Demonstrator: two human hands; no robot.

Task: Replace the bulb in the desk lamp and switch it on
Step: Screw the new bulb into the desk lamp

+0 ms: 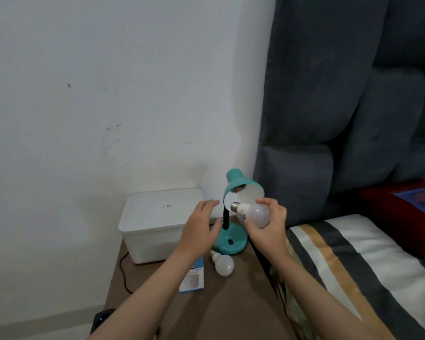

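The right hand (268,227) is pinching a white bulb (253,213) by its globe, screw cap pointing into the open mouth of the teal desk lamp (233,217), which is standing near the counter's (231,310) back right corner. The left hand (201,229) is hovering just beside the lamp's neck, fingers spread, gripping nothing.

If the shade is not being steadied, the push of the bulb is likely to swing the bendy neck aside, and the cap may go in crooked and jam. The second bulb (222,263), lying loose in front of the lamp base, could roll off the counter's right edge if an arm nudges it.

I am counting two bulbs, one lamp, one white bin (155,229) at the back and one small carton (193,280).
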